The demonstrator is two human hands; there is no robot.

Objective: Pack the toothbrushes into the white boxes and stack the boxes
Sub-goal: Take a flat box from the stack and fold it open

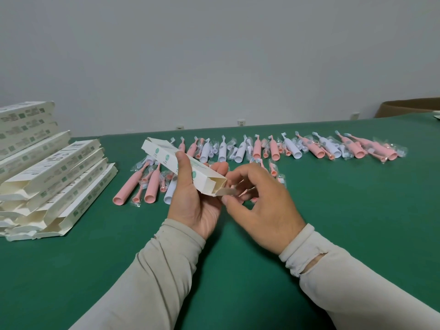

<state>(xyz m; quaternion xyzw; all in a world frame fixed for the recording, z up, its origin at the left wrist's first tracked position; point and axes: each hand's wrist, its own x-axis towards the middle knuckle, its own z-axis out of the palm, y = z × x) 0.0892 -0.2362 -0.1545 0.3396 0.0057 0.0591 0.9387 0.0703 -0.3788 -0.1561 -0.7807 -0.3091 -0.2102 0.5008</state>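
Note:
My left hand (197, 201) grips a long white box (166, 159) above the green table, its open end turned toward me. My right hand (262, 206) pinches the flap (227, 192) at that open end between thumb and fingers. Several pink and white toothbrush handles (257, 148) and small bagged brush heads lie in a row across the table behind my hands. A nearer group with pink handles (129, 186) lies left of the held box. Whether anything is inside the box cannot be seen.
A slanted pile of white boxes (54, 182) with open ends lies at the left, and a taller stack of boxes (23, 125) stands behind it. A brown carton (409, 107) sits at the far right edge. The green table (357, 210) runs to a grey wall.

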